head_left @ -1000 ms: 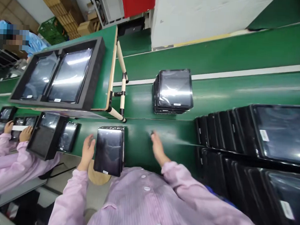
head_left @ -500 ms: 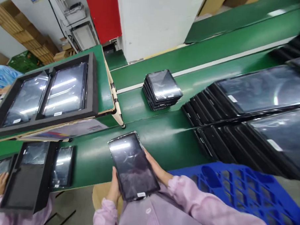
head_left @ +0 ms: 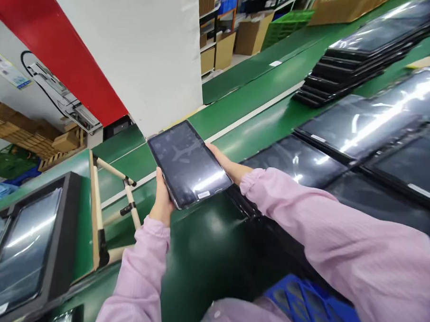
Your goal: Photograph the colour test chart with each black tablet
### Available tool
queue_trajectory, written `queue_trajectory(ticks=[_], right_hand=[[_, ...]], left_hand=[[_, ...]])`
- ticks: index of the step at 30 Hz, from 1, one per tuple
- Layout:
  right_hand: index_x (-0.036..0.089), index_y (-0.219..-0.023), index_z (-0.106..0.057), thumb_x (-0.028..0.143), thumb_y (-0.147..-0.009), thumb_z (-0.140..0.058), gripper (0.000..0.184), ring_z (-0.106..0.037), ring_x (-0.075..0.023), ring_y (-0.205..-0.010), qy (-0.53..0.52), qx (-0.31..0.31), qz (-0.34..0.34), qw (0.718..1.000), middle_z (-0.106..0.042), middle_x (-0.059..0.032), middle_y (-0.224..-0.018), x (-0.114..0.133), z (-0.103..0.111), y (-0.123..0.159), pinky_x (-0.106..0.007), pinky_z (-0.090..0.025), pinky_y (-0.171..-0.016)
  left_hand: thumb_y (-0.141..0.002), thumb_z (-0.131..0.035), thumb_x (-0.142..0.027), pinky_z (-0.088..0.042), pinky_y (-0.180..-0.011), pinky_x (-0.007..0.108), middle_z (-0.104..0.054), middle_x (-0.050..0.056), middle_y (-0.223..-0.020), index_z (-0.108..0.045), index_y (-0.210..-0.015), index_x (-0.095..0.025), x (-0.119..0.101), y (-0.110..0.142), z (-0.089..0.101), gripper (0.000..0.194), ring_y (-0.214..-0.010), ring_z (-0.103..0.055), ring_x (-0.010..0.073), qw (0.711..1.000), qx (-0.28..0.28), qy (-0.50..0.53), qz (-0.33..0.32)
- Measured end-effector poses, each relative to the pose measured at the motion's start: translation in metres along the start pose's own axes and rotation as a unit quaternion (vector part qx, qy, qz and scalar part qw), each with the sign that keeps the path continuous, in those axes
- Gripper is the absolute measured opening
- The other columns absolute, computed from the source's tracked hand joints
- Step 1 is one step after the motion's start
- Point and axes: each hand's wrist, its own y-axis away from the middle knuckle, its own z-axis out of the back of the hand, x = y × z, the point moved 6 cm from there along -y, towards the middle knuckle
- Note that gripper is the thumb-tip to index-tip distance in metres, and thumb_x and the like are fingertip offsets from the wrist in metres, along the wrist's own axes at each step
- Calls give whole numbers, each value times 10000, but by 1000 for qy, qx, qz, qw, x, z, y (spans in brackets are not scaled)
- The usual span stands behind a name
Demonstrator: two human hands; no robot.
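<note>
A dark tablet-like screen panel (head_left: 189, 164) with a glossy face and a small white label is held up over the green bench. My left hand (head_left: 163, 196) grips its left edge, fingers mostly hidden beneath. On the opposite edge, my right hand (head_left: 227, 164) is closed, its fingertips partly under the panel. The panel covers the bench behind it, so I cannot tell whether it touches anything below. Close to my right forearm lie larger stacked screen panels (head_left: 359, 122) with white labels.
A taller stack of black panels (head_left: 333, 71) stands at the back right. At left, a black foam tray (head_left: 68, 207) holds screens on a raised table with a pipe frame (head_left: 128, 200). A blue plastic crate (head_left: 312, 303) is below me. A white pillar (head_left: 145, 49) rises behind the bench.
Both hands have carried the screen panel from near my body forward over the bench. The view has shifted, and the small stack on the bench is now out of sight.
</note>
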Motion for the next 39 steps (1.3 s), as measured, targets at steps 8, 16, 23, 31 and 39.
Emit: queue_trajectory(ticks=[8,16,23,31,39], right_hand=[[192,-744,-656,628,-938,-421,531,-573,-198,-451,26,-23,-106,994,-632,-69,-525,19,60,-92,-301,-525,-470],[171,-773,-666,595,-919,-430,507,-599,-218,-493,91,-65,-156,981,-633,-80,-541,17,94,-110,-328,-551,-524],[161,-867,-645,523,-959,-434,429,-625,-220,-559,195,-91,-74,974,-626,-70,-569,40,107,-110,-356,-590,-637],[156,-1054,-667,550,-911,-549,436,-686,-309,-983,348,-125,61,927,-730,-139,-937,59,123,-114,-454,-569,-924],[103,-1551,-344,538,-757,-716,979,-357,-412,-1439,524,-159,159,822,-333,-230,-1582,89,128,-109,-602,-268,-1194]], left_hand=[[-927,-382,-735,-578,-955,424,-768,101,-919,-714,-970,-170,31,-100,-19,657,-1072,-707,283,999,-30,-8,13],[-909,-343,-780,-574,-953,410,-760,91,-921,-708,-1027,-172,56,-118,-22,718,-1037,-715,270,998,-30,-7,52],[-931,-366,-745,-437,-1126,397,-682,112,-1304,-665,-1227,-183,61,-122,-13,702,-1308,-574,266,997,-39,-50,40],[-1002,-397,-571,-280,-1213,419,-491,142,-1534,-368,-1529,-241,105,-47,63,622,-1455,-419,222,987,-68,-129,72],[-900,-561,-586,-398,-1122,429,-632,192,-1361,-615,-1262,-170,185,52,164,553,-1251,-612,281,966,-106,-184,150]])
